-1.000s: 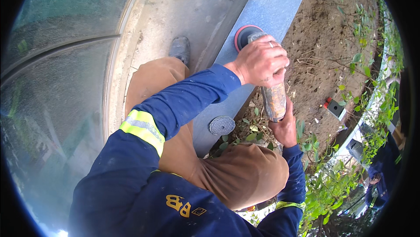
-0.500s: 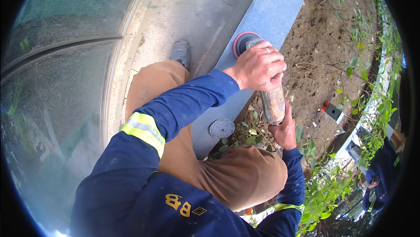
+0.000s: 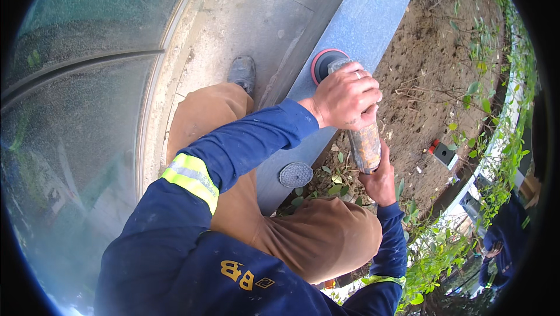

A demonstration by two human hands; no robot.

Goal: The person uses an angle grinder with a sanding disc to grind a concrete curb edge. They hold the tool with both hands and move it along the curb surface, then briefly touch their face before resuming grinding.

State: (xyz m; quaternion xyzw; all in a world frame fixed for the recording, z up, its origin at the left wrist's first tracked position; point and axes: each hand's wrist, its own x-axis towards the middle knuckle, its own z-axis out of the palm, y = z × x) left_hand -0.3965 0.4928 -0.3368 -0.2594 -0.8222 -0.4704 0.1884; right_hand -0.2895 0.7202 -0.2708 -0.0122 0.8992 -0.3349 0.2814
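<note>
A dusty angle polisher (image 3: 366,148) is held in both hands, its round pad (image 3: 320,66) with a pinkish-red rim resting against the top of a grey-blue stone ledge (image 3: 373,15). My left hand (image 3: 348,95), with a ring on one finger, is wrapped over the polisher's front, hiding much of its head. Around the rear end of the body, my right hand (image 3: 381,180) is closed. On the ledge nearer to me lies a round grey textured disc (image 3: 296,175) with a small hole in its middle, apart from both hands.
A dusty glass panel (image 3: 76,141) stands along the left, beside a paved strip (image 3: 256,18) where my shoe (image 3: 242,74) rests. To the right are bare soil (image 3: 431,59), leafy plants (image 3: 434,257) and a small grey-and-red object (image 3: 444,154). Another person (image 3: 506,240) is at the far right.
The polisher and both hands have shifted very slightly toward me. Both hands keep their grip, and the grey disc stays on the ledge.
</note>
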